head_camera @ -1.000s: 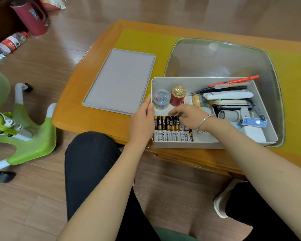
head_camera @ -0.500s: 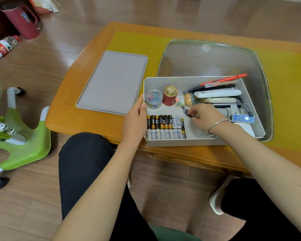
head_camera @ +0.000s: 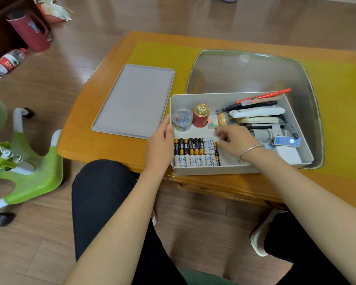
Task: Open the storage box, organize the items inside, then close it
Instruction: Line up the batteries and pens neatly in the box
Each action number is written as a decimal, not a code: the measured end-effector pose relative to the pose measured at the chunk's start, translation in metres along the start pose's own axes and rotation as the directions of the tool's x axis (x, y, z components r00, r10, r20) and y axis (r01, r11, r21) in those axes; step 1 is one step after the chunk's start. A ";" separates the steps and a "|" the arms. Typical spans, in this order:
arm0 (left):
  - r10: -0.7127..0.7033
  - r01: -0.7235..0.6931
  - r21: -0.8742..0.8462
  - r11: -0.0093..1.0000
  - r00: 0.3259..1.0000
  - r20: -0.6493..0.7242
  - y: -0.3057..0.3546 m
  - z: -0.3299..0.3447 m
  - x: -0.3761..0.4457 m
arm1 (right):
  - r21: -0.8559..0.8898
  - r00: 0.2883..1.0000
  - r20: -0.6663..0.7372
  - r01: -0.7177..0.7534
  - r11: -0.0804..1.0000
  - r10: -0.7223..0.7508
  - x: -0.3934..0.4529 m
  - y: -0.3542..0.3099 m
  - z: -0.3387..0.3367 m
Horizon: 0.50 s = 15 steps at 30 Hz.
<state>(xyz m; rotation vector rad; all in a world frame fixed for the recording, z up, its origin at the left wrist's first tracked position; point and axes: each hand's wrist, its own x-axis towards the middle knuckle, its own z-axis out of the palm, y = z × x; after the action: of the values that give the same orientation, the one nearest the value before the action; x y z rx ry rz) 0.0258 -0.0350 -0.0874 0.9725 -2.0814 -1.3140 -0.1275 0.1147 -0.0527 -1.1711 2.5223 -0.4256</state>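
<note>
In the storage box (head_camera: 230, 170), batteries (head_camera: 195, 152) lengthwise near-to-far.

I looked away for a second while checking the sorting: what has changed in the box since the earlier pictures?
The right hand went from the batteries toward the clutter on the right, then came back to the row's right end, fingers curled; whether it holds anything is unclear. The left hand stays on the storage box wall; the lid lies unmoved.
</note>
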 end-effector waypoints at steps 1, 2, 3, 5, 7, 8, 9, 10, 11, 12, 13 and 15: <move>-0.002 0.002 -0.001 1.000 1.000 0.001 0.000 0.000 0.000 | -0.054 0.997 -0.064 -0.034 0.998 0.031 -0.003 0.004 -0.004; -0.003 0.003 -0.005 1.000 1.000 0.000 0.001 0.000 0.000 | -0.129 0.993 -0.103 -0.072 0.989 0.059 -0.005 0.007 -0.008; -0.006 0.006 -0.012 1.000 1.000 -0.001 0.001 0.000 0.000 | -0.211 0.991 -0.108 -0.105 0.972 0.084 -0.007 0.009 -0.011; -0.010 0.010 -0.022 1.000 1.000 0.001 0.002 0.000 -0.001 | -0.332 0.988 -0.049 -0.152 0.931 0.144 -0.010 0.010 -0.013; -0.007 0.007 -0.015 1.000 1.000 -0.001 0.002 0.000 -0.001 | -0.392 0.982 0.005 -0.174 0.904 0.191 -0.009 0.008 -0.012; -0.005 0.005 -0.011 1.000 1.000 -0.003 0.002 0.000 -0.001 | -0.413 0.979 0.024 -0.173 0.894 0.201 -0.008 0.007 -0.010; -0.004 0.004 -0.012 1.000 1.000 -0.004 0.003 -0.001 -0.002 | -0.429 0.978 0.042 -0.169 0.887 0.207 -0.006 0.006 -0.009; -0.004 0.004 -0.016 1.000 1.000 -0.004 0.004 -0.001 -0.002 | -0.439 0.976 0.061 -0.163 0.884 0.210 -0.003 0.006 -0.008; -0.004 0.004 -0.017 1.000 1.000 -0.003 0.004 -0.001 -0.003 | -0.442 0.975 0.077 -0.155 0.883 0.210 -0.002 0.005 -0.007; -0.003 0.003 -0.013 1.000 1.000 -0.003 0.004 -0.001 -0.003 | -0.440 0.974 0.088 -0.149 0.886 0.208 -0.001 0.005 -0.007; -0.003 0.003 -0.008 1.000 1.000 -0.002 0.004 -0.002 -0.003 | -0.431 0.974 0.091 -0.147 0.890 0.205 -0.001 0.004 -0.007; -0.009 0.009 0.009 1.000 1.000 0.003 0.005 -0.002 -0.003 | -0.379 0.980 0.062 -0.153 0.912 0.190 -0.002 0.005 -0.011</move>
<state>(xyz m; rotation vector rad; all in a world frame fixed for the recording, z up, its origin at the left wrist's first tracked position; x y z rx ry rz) 0.0271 -0.0326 -0.0823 0.9856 -2.0891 -1.3124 -0.1340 0.1211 -0.0447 -1.0459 2.6624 0.1634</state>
